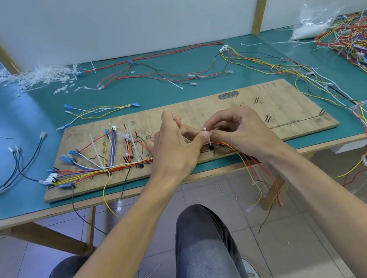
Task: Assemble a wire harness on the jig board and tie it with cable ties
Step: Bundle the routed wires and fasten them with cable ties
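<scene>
Green matting covers the counter (33, 128), and one wooden jig board (292, 108) lies along its near edge. Both my forearms reach in from the near side and meet over the board's middle. My left hand (174, 149) has its fingers curled, the thumb tip pressed against a white cable tie (206, 133). My right hand (243, 130) pinches the same tie between thumb and forefinger, its other fingers loosely bent. The tie sits on the wire harness (120, 166), which runs along the board's near side from the left end to my hands, then trails off the counter's near edge. Two upright ties (94, 147) stand on the bundle further left. One heap of tie offcuts (42, 75) lies far left, one wire tangle (358, 39) far right.
</scene>
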Tool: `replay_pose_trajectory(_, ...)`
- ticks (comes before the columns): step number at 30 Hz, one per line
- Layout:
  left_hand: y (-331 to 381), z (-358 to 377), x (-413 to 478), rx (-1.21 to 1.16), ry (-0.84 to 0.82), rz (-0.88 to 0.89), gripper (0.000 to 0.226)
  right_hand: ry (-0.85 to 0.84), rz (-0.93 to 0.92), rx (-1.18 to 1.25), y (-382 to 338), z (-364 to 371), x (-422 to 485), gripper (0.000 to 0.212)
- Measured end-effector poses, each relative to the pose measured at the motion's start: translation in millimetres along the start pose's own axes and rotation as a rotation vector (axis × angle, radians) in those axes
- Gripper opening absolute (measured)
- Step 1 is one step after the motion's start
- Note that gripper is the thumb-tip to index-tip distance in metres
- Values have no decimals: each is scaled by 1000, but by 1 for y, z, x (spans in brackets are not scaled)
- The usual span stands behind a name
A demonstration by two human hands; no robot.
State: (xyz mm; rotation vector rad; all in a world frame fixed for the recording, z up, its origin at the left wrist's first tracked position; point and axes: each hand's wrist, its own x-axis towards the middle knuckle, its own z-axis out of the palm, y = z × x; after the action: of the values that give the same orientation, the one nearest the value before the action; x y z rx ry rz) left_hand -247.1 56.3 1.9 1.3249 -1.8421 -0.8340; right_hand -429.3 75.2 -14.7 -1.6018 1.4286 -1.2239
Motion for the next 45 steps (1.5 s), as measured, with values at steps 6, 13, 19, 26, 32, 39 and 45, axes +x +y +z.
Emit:
replay_pose_trajectory(6, -3, 2, 3, -38, 2, -15, 48, -38, -22, 20, 1, -4, -2, 6)
replay_pose_trajectory(13, -5, 0, 12, -80, -78, -74, 13, -124, -121, -45, 7, -7, -2, 14)
replay_pose_trajectory(19, 1, -7, 20, -22, -158, -97, 7, -81, -128, -76, 10, -6, -1, 11)
replay_pose_trajectory(26, 7, -9, 25, 99, -163, -42, 15, -51, -145, -111, 10, -6, -1, 6)
replay_pose_trajectory(32, 8, -10, 27, 121, -153, -15, 14, -23, -180, -157, 9, -5, 0, 8)
replay_pose_trajectory(39, 13, -3, 29, 106, -44, 36, 16, -26, -159, -167, 11, -6, 3, 6)
replay_pose_trajectory(45, 16, 0, 31, 98, -56, 88, 19, -37, -134, -124, 11, -6, 3, 4)
